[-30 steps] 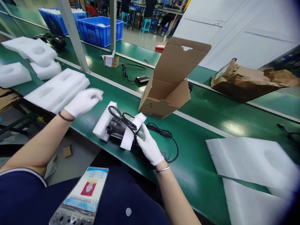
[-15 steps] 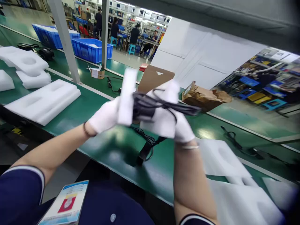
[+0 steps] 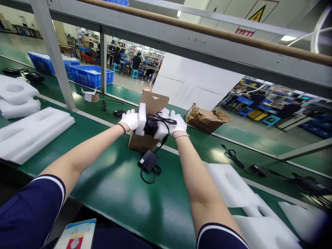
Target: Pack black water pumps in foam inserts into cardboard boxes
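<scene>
My left hand (image 3: pixel 129 120), in a white glove, presses against a white foam block (image 3: pixel 141 118). My right hand (image 3: pixel 178 123), gloved too, is closed on a second foam block (image 3: pixel 161 129) opposite. Between the blocks sits a black device (image 3: pixel 150 128), its kind unclear, with a black cable (image 3: pixel 162 118) looped over it. All this is at the mouth of a cardboard box (image 3: pixel 141 142), partly inside; the lower ends are hidden. The box's lid flap (image 3: pixel 155 98) stands up behind. In front of the box, a black power adapter (image 3: pixel 149 160) hangs or rests with its cord coiled below.
White foam pieces lie at left (image 3: pixel 38 133) and right (image 3: pixel 228 183) on the green bench (image 3: pixel 111 190). Crumpled brown paper (image 3: pixel 206 119) is behind my right hand. Blue bins (image 3: pixel 90 76) stand at the back left. A metal post (image 3: pixel 53 55) and overhead rail (image 3: pixel 202 45) frame the bench.
Both hands have carried the foam blocks and device forward, away from me, to the cardboard box. The foam now reaches into the box opening. The view has tilted upward.
</scene>
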Demonstrator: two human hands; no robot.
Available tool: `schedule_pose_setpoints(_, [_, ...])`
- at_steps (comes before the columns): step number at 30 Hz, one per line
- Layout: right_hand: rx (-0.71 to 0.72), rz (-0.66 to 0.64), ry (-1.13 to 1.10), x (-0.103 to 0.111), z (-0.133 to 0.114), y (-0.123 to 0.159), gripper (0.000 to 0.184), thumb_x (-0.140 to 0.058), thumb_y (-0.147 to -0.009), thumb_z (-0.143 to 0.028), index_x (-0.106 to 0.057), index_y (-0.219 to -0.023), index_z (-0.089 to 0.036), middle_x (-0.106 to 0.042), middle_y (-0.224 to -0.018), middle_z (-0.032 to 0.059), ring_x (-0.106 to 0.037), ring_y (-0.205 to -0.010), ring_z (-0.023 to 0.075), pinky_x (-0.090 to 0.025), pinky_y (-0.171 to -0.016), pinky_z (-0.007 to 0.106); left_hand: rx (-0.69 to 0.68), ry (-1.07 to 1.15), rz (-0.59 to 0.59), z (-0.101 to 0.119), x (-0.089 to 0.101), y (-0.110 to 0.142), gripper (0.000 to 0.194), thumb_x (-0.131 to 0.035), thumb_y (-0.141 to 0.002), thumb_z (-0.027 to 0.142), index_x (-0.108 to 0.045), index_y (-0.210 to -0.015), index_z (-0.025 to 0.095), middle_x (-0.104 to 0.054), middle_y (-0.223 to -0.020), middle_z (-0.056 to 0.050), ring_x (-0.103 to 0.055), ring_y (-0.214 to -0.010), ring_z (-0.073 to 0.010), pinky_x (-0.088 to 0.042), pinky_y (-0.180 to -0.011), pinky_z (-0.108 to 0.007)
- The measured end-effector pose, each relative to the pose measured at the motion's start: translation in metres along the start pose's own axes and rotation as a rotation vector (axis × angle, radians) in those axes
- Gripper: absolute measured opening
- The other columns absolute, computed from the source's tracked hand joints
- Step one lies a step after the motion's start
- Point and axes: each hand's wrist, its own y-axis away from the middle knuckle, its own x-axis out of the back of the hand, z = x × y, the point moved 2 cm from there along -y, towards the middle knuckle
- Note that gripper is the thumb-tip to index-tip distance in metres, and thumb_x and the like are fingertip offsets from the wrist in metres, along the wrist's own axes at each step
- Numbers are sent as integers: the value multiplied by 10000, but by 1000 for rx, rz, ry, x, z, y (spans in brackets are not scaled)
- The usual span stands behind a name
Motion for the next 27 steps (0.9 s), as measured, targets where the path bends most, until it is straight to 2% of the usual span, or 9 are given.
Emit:
schedule_pose_setpoints(4, [209,-153,-51,-13,8,-6,218,-600,-897,-270,-727,-1065,-217,-664,-1274,103,-527,-1288,286,-340,-1151,502,-189,-160,-60,7,10,-1,624,-403,-853,51,-432,-1470,139,-353,-1571,-180,-214,-1489,-338,-200,-1184,-610])
schedule_pose_setpoints(7, [176,-227,-36,-36,2,-16,96,-670,-786,-130,-705,-699,-153,-744,-994,121,-527,-1270,319,-191,-1170,607,-333,-298,-367,26,12,-10,437,-496,-818,57,-688,-1195,165,-611,-1351,-156,-406,-1391,-349,-235,-1171,-593])
schedule_pose_setpoints(10, [131,-201,-18,-50,-6,-20,233,-648,-792,-108,-614,-562,-122,-731,-860,115,-481,-1302,304,-86,-1162,588,-317,-329,-468,46,15,-18,310,-608,-738,77,-754,-1008,122,-704,-1151,-180,-598,-1163,-364,-370,-1084,-537])
schedule_pose_setpoints(12, [129,-157,-34,-47,1,-6,241,-584,-850,-153,-635,-617,-118,-725,-951,103,-470,-1304,250,-143,-1173,500,-355,-342,-426,51,17,-11,309,-593,-748,80,-745,-1016,109,-706,-1124,-186,-577,-1188,-377,-357,-1083,-541])
schedule_pose_setpoints(15, [66,-27,-60,-37,33,57,360,-402,-966,-244,-669,-748,-142,-685,-1066,115,-531,-1196,197,-318,-1121,403,-503,-261,-128,38,15,32,332,-467,-839,86,-694,-1079,119,-686,-1120,-165,-574,-1172,-330,-396,-1030,-482])
schedule_pose_setpoints(17, [52,-28,-46,-42,55,120,340,-455,-963,-327,-671,-764,-156,-672,-1008,128,-581,-1060,226,-427,-1028,415,-554,-169,-17,25,2,74,331,-407,-874,103,-667,-1075,143,-676,-1092,-144,-618,-1045,-295,-458,-899,-422])
schedule_pose_setpoints(21, [266,-310,186,-85,62,230,322,-816,-714,-466,-749,-904,-215,-618,-1248,141,-481,-1248,379,-349,-1081,577,-432,55,-296,34,-61,138,350,-459,-916,315,-578,-1218,182,-652,-1144,-124,-641,-986,-285,-499,-819,-381])
schedule_pose_setpoints(23, [276,-325,305,-102,51,254,293,-769,-792,-460,-759,-972,-229,-617,-1258,146,-471,-1262,383,-263,-1123,614,-255,161,-388,56,-92,146,639,-510,-888,494,-406,-1420,157,-577,-1291,-170,-614,-1096,-335,-506,-880,-415])
schedule_pose_setpoints(27, [299,-401,399,-107,28,263,297,-671,-889,-441,-754,-925,-158,-683,-919,140,-587,-984,307,-410,-981,479,-87,210,-528,91,-123,133,1095,-619,-744,658,-119,-1556,120,-469,-1387,-263,-539,-1212,-447,-491,-926,-498])
